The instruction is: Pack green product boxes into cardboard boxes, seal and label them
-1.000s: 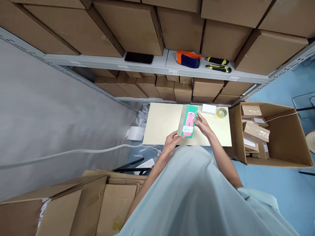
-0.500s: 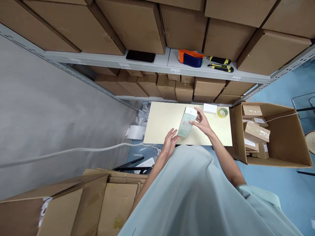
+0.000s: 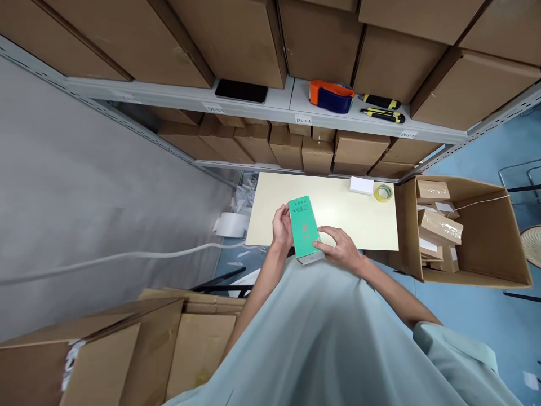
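A small green printed box (image 3: 303, 224) is held over the near edge of the pale table (image 3: 270, 197). My left hand (image 3: 282, 226) wraps its left side from beneath, fingers partly hidden behind it. At the lower right corner, my right hand (image 3: 341, 247) grips the same box between thumb and fingers. A greyish end of the box faces me. Farther back on the table lie a white box (image 3: 361, 185) and a roll of yellow tape (image 3: 382, 193).
A large open carton (image 3: 492, 248) with several small taped boxes stands at the right. Shelves ahead hold brown boxes (image 3: 321, 155), a phone (image 3: 241, 91), an orange-and-blue tape dispenser (image 3: 332, 96) and utility knives (image 3: 382, 115). Flattened cardboard (image 3: 200, 349) leans at lower left.
The box has been turned, so a green face shows instead of the pale one. It has moved left and closer to me, with both hands on it.
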The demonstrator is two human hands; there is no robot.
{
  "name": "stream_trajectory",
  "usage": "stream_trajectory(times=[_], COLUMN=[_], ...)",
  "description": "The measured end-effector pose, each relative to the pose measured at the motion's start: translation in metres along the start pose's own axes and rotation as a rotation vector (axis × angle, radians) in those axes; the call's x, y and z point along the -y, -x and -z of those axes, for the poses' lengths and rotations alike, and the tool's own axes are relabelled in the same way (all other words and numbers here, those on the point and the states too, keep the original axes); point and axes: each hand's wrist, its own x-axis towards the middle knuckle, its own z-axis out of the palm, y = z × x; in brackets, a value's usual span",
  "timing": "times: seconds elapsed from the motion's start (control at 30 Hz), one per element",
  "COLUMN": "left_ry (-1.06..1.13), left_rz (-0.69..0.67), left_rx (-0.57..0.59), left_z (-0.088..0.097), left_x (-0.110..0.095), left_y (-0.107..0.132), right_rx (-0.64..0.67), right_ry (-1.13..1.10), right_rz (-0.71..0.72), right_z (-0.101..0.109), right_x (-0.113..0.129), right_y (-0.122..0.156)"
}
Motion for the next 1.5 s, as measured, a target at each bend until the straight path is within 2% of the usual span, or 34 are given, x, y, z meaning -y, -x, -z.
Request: stream_trajectory(times=[0.1, 0.17, 0.27, 0.37, 0.53, 0.67, 0.73, 0.8, 0.87, 0.97, 1.07, 1.33, 1.5], left_ry=[-0.01, -0.042, -0.126, -0.158, -0.144, -0.237, -0.271, -0.273, -0.245, -0.202, -0.241, -0.406, -0.392], left_rz=[-0.04, -0.083, -0.118, -0.088, 0.013, 0.161, 0.187, 0.188, 0.179, 0.148, 0.096, 0.025, 0.053], left_rx=[0.004, -0.007, -0.04, -0.072, -0.042, 0.07, 0.13, 0.142, 0.096, -0.056, -0.201, -0.423, -0.492], left_z=[-0.004, -0.004, 0.002, 0.013, 0.034, 0.04, 0.038, 0.035, 0.034, 0.04, 0.054, 0.097, 0.118], left_x=[-0.005, -0.007, -0.01, -0.012, -0.015, -0.009, -0.001, 0.006, 0.012, 0.012, 0.002, -0.029, -0.046], left_y=[-0.001, 0.0, 0.004, 0.01, 0.021, 0.032, 0.036, 0.037, 0.034, 0.019, -0.005, -0.087, -0.127], right_rx=[-0.035, -0.104, -0.239, -0.329, -0.318, -0.224, -0.176, -0.141, -0.103, -0.045, 0.013, 0.19, 0.123], right_ry=[-0.091, -0.206, -0.419, -0.656, -0.876, -0.983, -1.042, -1.089, -1.099, -1.028, -0.971, -1.029, -1.072], right_rz=[-0.024, -0.071, -0.274, -0.502, -0.643, -0.715, -0.752, -0.771, -0.785, -0.858, -0.929, -1.104, -1.209], right_z=[-0.003, -0.002, 0.001, 0.004, 0.014, 0.008, -0.004, -0.02, -0.039, -0.066, -0.092, -0.159, -0.2], right_x=[-0.003, -0.003, -0.005, -0.012, -0.036, -0.057, -0.066, -0.073, -0.078, -0.082, -0.083, -0.075, -0.074], right_y=[0.0, -0.007, -0.021, -0.038, -0.064, -0.088, -0.103, -0.119, -0.133, -0.151, -0.163, -0.204, -0.234])
